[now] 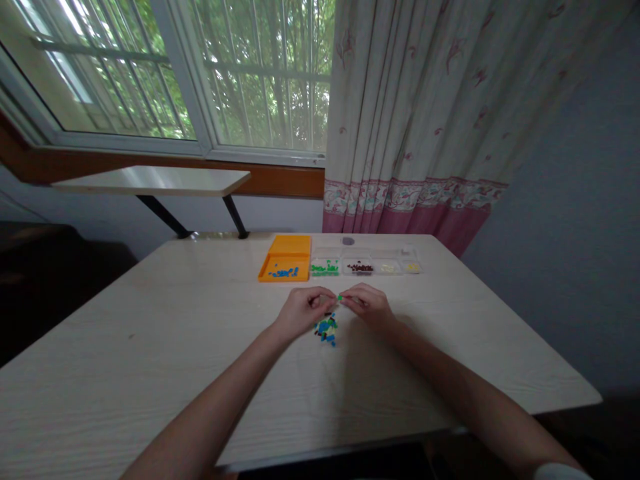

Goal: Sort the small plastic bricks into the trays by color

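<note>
My right hand (370,307) pinches a small green piece (340,298) between thumb and forefinger. Its exact kind is too small to make out. Close beside it, my left hand (303,312) has its thumb and forefinger pressed together, the tips almost at the green piece; whatever they hold is hidden. Just below the fingers, a loose pile of small blue, green, dark and pale pieces (327,329) lies on the table.
Behind my hands stands an open orange box (265,270) with blue pieces. To its right are clear compartment trays (357,253) with green, dark brown, pale and yellow pieces. A raised white shelf (165,179) is at the table's (165,320) back left, below the window.
</note>
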The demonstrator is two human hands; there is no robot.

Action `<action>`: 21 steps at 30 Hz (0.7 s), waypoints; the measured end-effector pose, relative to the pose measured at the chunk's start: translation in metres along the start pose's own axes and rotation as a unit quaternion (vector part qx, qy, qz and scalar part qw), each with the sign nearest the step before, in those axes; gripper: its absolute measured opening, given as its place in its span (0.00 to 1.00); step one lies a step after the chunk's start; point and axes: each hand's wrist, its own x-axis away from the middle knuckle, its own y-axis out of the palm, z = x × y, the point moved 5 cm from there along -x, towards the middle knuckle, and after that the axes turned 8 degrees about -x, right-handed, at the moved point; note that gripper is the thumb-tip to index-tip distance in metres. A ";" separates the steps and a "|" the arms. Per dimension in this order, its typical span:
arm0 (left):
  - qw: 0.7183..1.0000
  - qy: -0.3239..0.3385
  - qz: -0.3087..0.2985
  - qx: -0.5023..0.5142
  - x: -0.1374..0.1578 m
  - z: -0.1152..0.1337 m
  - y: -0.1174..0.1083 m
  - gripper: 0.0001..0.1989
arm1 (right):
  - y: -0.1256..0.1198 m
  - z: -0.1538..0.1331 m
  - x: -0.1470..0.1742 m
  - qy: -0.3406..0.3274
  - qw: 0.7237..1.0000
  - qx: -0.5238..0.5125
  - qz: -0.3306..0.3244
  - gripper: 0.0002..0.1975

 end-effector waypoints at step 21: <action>0.997 0.043 0.020 -0.057 0.004 0.007 0.000 0.11 | 0.003 -0.007 -0.001 -0.022 1.000 0.006 -0.010 0.07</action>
